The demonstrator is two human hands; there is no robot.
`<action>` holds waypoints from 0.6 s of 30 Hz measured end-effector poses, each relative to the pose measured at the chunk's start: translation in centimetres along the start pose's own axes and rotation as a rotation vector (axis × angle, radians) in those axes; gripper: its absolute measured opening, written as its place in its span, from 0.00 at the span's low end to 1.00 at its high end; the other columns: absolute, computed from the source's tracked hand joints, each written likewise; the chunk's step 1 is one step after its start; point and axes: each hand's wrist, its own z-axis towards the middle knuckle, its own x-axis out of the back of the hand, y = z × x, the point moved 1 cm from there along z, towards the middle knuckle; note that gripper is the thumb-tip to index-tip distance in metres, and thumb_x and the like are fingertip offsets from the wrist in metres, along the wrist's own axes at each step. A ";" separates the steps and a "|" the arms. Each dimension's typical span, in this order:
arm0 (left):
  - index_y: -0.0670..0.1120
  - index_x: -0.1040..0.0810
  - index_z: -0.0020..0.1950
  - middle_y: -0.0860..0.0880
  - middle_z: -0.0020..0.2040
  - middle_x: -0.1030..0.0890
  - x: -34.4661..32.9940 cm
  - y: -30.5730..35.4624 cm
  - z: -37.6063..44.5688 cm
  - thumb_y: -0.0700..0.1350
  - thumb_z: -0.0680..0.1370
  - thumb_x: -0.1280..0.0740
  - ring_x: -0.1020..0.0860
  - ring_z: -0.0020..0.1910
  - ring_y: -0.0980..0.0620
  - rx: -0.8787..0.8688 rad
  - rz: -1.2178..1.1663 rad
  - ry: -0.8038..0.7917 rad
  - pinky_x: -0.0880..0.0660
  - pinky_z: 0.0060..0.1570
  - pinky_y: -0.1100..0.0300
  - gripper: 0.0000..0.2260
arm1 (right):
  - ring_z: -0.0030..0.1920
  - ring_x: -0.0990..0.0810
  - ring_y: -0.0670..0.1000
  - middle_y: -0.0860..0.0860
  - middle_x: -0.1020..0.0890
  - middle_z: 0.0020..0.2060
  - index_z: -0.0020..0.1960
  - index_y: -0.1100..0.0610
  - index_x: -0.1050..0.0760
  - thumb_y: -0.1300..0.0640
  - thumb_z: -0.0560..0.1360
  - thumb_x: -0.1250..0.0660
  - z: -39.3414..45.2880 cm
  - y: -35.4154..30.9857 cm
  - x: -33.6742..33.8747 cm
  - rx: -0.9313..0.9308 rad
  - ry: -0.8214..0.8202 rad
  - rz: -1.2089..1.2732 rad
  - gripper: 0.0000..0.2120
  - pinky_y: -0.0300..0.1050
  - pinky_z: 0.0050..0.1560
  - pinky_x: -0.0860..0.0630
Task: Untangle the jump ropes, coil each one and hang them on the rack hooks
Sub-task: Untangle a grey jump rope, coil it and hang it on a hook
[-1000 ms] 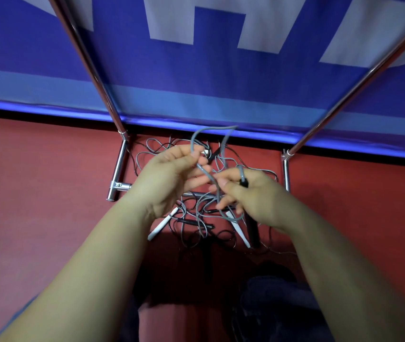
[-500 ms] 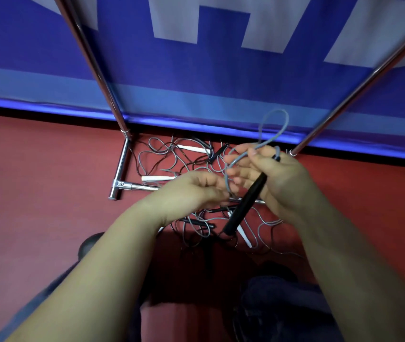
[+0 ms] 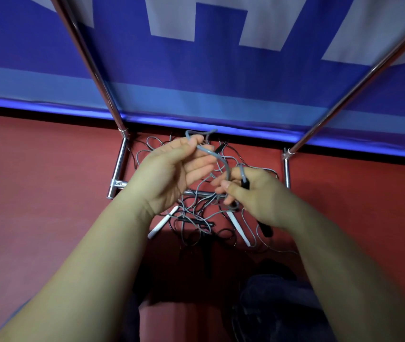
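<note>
**Working a grey rope above the tangle**

Holding a grey rope (image 3: 217, 157) between both hands at the centre of the frame, the person is looking down over bare forearms. The left hand (image 3: 174, 176) is sitting palm-up just left of centre, its thumb and forefinger pinching the rope near the top of a loop while the other fingers are lying loosely curled. The right hand (image 3: 253, 196) is sitting slightly lower and to the right, its fingers curling round a black handle (image 3: 246, 183) that the rope is running into; the handle's lower end is sticking out beneath the hand toward the lower right. The rope is arching from one hand to the other.

Beneath the hands, a tangle of jump ropes (image 3: 196, 213) is lying on the red floor (image 3: 36, 181), with white handles (image 3: 163, 224) poking out at its lower edge. The pile is sitting across the chrome base bars of the rack (image 3: 118, 166), whose two uprights are slanting up toward the upper left and upper right corners. A blue banner (image 3: 221, 77) with pale lettering is filling the top of the frame.
</note>
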 end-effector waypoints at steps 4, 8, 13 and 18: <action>0.45 0.23 0.51 0.49 0.39 0.16 0.4 0.1 0.2 0.40 0.78 0.42 0.17 0.40 0.54 -0.024 0.066 -0.076 0.20 0.42 0.62 0.09 | 0.26 0.22 0.42 0.50 0.19 0.36 0.42 0.55 0.26 0.64 0.80 0.43 0.5 -0.4 0.3 -0.014 0.080 0.295 0.12 0.29 0.25 0.34; 0.42 0.22 0.59 0.51 0.57 0.18 0.7 -1.9 -0.1 0.36 0.77 0.37 0.22 0.55 0.60 0.058 0.665 -0.237 0.26 0.56 0.65 0.12 | 0.28 0.20 0.46 0.52 0.16 0.33 0.45 0.61 0.26 0.64 0.80 0.45 0.2 -1.3 1.2 -0.001 0.090 0.819 0.11 0.33 0.23 0.34; 0.45 0.21 0.43 0.49 0.44 0.18 0.7 -2.5 -0.3 0.32 0.75 0.34 0.21 0.44 0.58 0.039 0.791 -0.277 0.25 0.50 0.69 0.08 | 0.29 0.20 0.46 0.52 0.16 0.34 0.46 0.61 0.26 0.63 0.80 0.45 0.0 -1.5 1.2 0.001 0.101 0.912 0.10 0.33 0.23 0.32; 0.44 0.24 0.43 0.47 0.37 0.18 0.8 -2.4 0.0 0.33 0.78 0.38 0.20 0.35 0.57 -0.040 0.707 -0.164 0.23 0.42 0.66 0.08 | 0.29 0.21 0.45 0.52 0.17 0.43 0.50 0.56 0.25 0.63 0.80 0.44 0.2 -0.8 1.2 0.017 0.152 0.530 0.09 0.32 0.24 0.34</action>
